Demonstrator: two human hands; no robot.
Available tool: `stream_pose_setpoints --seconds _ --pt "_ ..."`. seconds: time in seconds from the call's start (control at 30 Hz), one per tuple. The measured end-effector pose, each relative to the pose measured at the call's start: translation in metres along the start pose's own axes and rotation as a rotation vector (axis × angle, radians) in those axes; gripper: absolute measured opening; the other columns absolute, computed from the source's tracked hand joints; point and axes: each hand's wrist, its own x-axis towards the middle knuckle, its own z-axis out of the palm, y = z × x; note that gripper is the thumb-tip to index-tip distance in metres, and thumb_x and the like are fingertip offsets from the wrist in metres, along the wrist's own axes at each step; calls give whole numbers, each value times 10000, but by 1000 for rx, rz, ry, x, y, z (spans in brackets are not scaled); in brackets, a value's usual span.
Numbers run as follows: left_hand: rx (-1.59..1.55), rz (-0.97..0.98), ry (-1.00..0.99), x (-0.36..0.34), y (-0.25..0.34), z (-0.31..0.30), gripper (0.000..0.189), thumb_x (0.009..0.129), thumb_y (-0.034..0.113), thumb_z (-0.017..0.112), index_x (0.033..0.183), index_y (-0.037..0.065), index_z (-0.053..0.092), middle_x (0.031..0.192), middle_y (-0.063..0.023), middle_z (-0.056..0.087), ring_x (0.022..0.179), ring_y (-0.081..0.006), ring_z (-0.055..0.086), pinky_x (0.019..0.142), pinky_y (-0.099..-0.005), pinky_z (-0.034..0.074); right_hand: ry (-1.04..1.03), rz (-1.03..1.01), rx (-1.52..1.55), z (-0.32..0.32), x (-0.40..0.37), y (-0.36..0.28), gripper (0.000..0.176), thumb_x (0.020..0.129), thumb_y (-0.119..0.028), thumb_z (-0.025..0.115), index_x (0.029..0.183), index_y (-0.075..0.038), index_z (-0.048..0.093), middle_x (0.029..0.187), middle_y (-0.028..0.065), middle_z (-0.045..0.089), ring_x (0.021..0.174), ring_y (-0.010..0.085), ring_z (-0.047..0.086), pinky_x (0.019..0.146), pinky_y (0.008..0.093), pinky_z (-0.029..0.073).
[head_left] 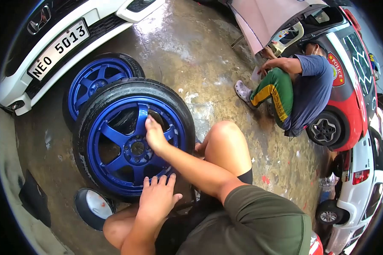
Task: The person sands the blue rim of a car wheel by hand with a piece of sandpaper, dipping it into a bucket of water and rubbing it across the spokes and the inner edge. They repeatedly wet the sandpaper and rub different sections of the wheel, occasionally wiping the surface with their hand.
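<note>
A blue spoked wheel with a black tire leans in front of me, with whitish wet patches on its spokes and rim. My right hand is at a spoke right of the hub. Its thumb shows on top, and the other fingers are curled out of sight against the wheel; whatever they hold is hidden. Along the rim's lower edge lies my left hand, fingers spread and palm down, steadying nothing else that I can see. Behind this wheel is a second blue wheel, partly covered by it.
A dark basin holding whitish liquid is by my left knee. At upper left stands a white car's bumper. Another person squats beside a red and white police car. A dark mat-like piece lies left on the wet floor.
</note>
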Motion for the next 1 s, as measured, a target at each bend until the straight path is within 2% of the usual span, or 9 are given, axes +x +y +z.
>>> stream_pose_setpoints --seconds 0.23,0.53,0.6,0.67,0.73,0.8,0.87,0.93,1.0 --pt "-4 2 -12 3 0 -5 748 964 453 747 1561 66 517 1446 -175 646 1351 -384 599 1212 -614 388 17 35 -262 6 -20 -31 726 1164 -454 371 1625 106 360 1628 349 455 1558 432 418 1284 422 307" --pt "-13 26 12 4 5 -2 731 960 450 751 1544 67 535 1401 -173 659 1336 -377 601 1202 -605 397 -222 289 148 -9 -4 -50 733 1159 -413 417 1643 125 298 1720 279 360 1632 352 297 1325 404 221" --pt "-10 21 24 5 3 -4 726 959 447 752 1538 64 538 1387 -179 663 1330 -381 604 1198 -605 400 -15 46 -137 2 -26 -29 680 1157 -369 429 1630 114 351 1704 275 391 1633 348 296 1329 392 215" --pt "6 -1 14 4 5 -3 720 959 443 752 1532 61 541 1376 -186 664 1327 -387 607 1195 -605 404 -2 -185 -177 1 -25 -25 569 1163 -398 413 1438 64 602 1479 278 619 1390 362 575 1203 436 400" --pt "-16 10 51 2 2 6 709 962 433 749 1524 53 543 1367 -196 665 1329 -392 606 1196 -605 404 98 239 31 6 -14 -69 479 1168 -409 434 1190 5 673 1171 154 670 1029 205 563 1001 443 476" --pt "-36 -23 13 3 2 2 709 977 430 737 1537 47 532 1393 -210 657 1354 -409 596 1203 -614 400 21 205 165 -4 6 -52 537 1170 -418 436 1390 31 633 1359 153 669 1192 236 600 1096 406 452" --pt "-29 -41 1 4 0 2 709 985 429 731 1545 45 526 1408 -219 650 1367 -419 590 1207 -618 398 176 -55 116 7 -8 -38 458 1150 -398 514 1260 8 696 1167 114 738 1044 239 660 999 449 503" --pt "-13 -36 -9 1 -2 1 720 992 439 726 1552 38 518 1433 -234 638 1372 -429 587 1208 -621 397 119 122 98 6 -10 -62 488 1154 -405 505 1274 32 687 1179 111 747 1031 218 674 998 429 509" --pt "-40 -25 -16 0 -2 3 725 992 444 727 1551 34 517 1435 -235 638 1370 -428 588 1210 -620 394 -26 282 126 -3 4 -79 655 1172 -467 433 1530 73 531 1522 179 601 1382 256 561 1197 386 392"
